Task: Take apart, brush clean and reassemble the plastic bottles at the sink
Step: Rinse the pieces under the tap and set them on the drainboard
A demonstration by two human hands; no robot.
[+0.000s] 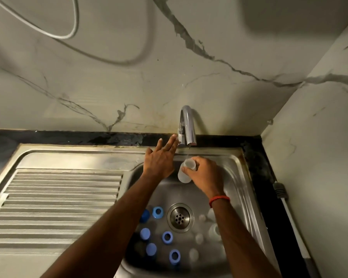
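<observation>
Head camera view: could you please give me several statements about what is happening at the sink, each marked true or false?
1. The right hand holds a clear bottle under the tap spout. True.
2. The left hand grips a brush. False: its fingers are straight and reach the tap; no brush is in view.
3. Blue caps and rings lie in the sink, left of the drain. True.
4. The held bottle has a blue cap on. False: its mouth is open.
5. The drainboard lies right of the basin. False: it lies left.
</observation>
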